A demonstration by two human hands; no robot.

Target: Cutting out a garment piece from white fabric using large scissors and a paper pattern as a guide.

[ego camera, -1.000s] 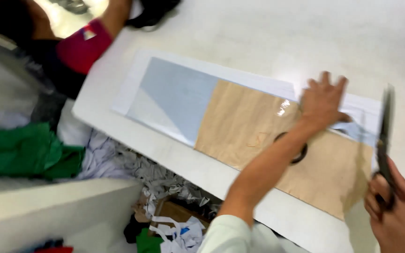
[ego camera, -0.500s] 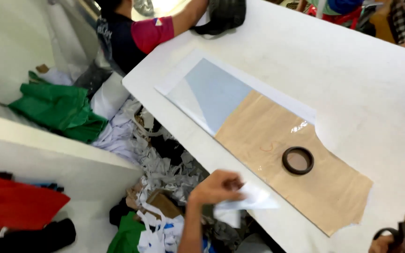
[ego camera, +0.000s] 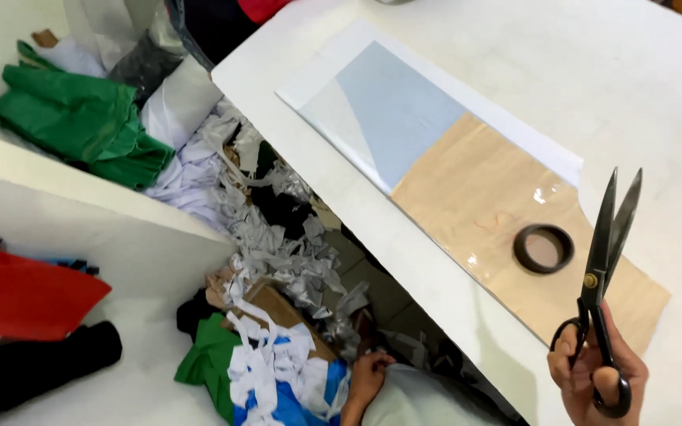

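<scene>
My right hand (ego camera: 593,371) at the lower right grips black tailor's scissors (ego camera: 605,252), blades pointing up and slightly apart, above the tan end of a long pattern sheet (ego camera: 467,185) that lies on the white table (ego camera: 593,71). A black ring (ego camera: 544,248) rests on the tan part, just left of the blades. The sheet's far half is pale blue over white. My left hand (ego camera: 366,380) hangs below the table edge, down among fabric scraps (ego camera: 278,260) on the floor; its fingers look curled, and what they hold cannot be made out.
Below the table edge lies a heap of grey and white fabric strips, with green cloth (ego camera: 80,122), a blue and white bundle (ego camera: 278,386) and a brown box. A white shelf (ego camera: 65,197) at the left holds red (ego camera: 25,288) and black folded fabric.
My left hand left the table and dropped below its edge to the scrap pile. My right hand raised the scissors upright into view. The view swung left and down.
</scene>
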